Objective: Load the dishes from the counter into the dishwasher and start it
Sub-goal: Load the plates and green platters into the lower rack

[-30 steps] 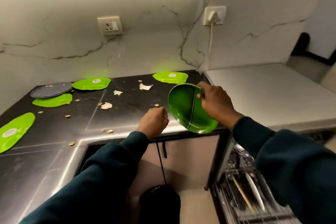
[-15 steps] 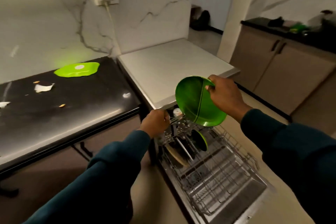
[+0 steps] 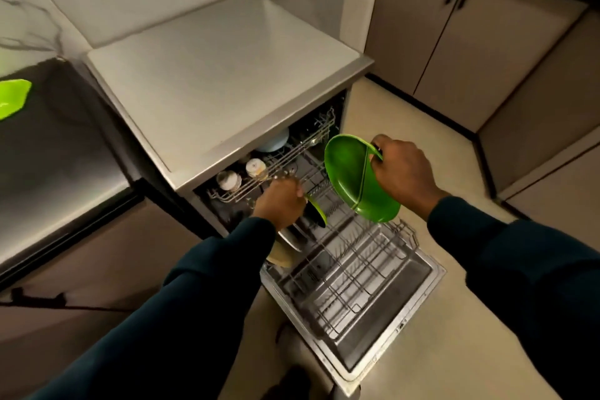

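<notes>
Kitchen, dishwasher [image 3: 227, 81] open | R hand [image 3: 402, 172] grips green plate [image 3: 354, 182] | L hand [image 3: 279, 201] curled, prob. on upper rack [image 3: 285, 156]

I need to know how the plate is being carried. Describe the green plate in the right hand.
The green plate is round, glossy and plastic-looking, with a raised ridge dividing it in two. The right hand grips its upper rim, holding it tilted on edge in the air above the pulled-out lower rack. Nothing else touches it.
</notes>
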